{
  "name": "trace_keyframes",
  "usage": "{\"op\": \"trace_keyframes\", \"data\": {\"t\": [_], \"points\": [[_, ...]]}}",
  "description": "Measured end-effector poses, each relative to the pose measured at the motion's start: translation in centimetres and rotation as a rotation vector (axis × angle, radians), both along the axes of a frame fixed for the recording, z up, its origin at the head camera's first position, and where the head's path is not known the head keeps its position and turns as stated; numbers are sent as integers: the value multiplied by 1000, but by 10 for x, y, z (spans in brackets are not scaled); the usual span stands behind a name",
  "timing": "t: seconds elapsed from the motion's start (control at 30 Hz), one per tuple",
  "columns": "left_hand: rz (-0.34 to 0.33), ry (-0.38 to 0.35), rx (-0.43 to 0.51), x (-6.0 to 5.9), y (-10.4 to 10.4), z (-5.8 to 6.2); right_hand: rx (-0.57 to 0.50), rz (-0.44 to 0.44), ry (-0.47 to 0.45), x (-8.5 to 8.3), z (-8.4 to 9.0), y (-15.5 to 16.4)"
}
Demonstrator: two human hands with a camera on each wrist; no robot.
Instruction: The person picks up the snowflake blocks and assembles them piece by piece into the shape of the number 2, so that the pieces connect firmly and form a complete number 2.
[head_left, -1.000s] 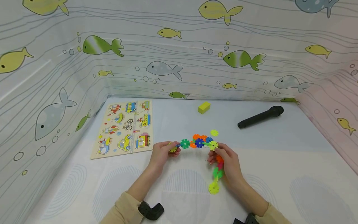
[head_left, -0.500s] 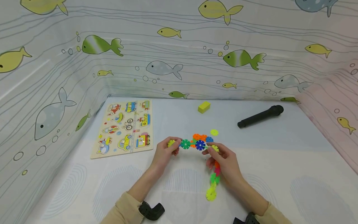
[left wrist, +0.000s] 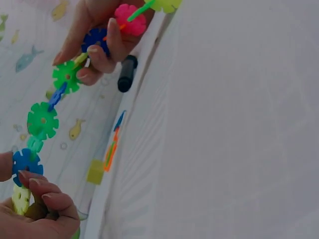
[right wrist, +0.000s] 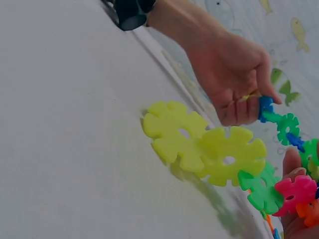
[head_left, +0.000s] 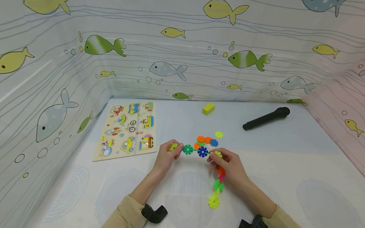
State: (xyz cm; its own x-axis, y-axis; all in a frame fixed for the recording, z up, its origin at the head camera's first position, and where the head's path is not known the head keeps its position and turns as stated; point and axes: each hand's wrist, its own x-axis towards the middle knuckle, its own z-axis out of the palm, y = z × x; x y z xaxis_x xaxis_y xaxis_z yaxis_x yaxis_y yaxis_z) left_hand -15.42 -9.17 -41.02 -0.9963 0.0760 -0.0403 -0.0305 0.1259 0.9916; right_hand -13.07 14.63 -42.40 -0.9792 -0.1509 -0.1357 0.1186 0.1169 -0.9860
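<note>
Both hands hold a chain of notched plastic snowflake discs. In the head view my left hand [head_left: 164, 158] pinches its left end, where a yellow-green disc [head_left: 173, 146] shows; the left wrist view has a blue disc [left wrist: 26, 167] between that hand's thumb and fingers. A green disc [head_left: 188, 149] and a dark blue disc [head_left: 202, 152] span the gap between the hands. My right hand [head_left: 232, 164] grips the chain farther along, its fingers partly hiding the discs there. Below it hangs the other end, with pink, green and yellow discs [head_left: 214, 202].
Behind the chain lie several loose snowflake discs, among them an orange disc [head_left: 201, 139] and a separate yellow-green disc [head_left: 218, 135]. A wooden picture puzzle board [head_left: 125, 131] lies at left, a yellow block [head_left: 208, 109] at the back, a black microphone [head_left: 266, 118] at right.
My right hand has shifted slightly down with its part of the chain. The hanging end has swung down and to the left. My left hand has moved slightly up and left.
</note>
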Motion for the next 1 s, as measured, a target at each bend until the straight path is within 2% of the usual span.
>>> {"op": "trace_keyframes", "data": {"t": [0.2,0.33,0.67,1.0], "points": [[-28,7,-26,0,-1,0,18,54,18,0,1,3],[-33,-10,-21,1,0,-1,24,37,24,0,0,2],[24,-28,66,1,5,-4,-119,-44,-11,0,-1,-1],[113,5,63,-1,4,-4,-183,-55,-2,0,-2,2]]}}
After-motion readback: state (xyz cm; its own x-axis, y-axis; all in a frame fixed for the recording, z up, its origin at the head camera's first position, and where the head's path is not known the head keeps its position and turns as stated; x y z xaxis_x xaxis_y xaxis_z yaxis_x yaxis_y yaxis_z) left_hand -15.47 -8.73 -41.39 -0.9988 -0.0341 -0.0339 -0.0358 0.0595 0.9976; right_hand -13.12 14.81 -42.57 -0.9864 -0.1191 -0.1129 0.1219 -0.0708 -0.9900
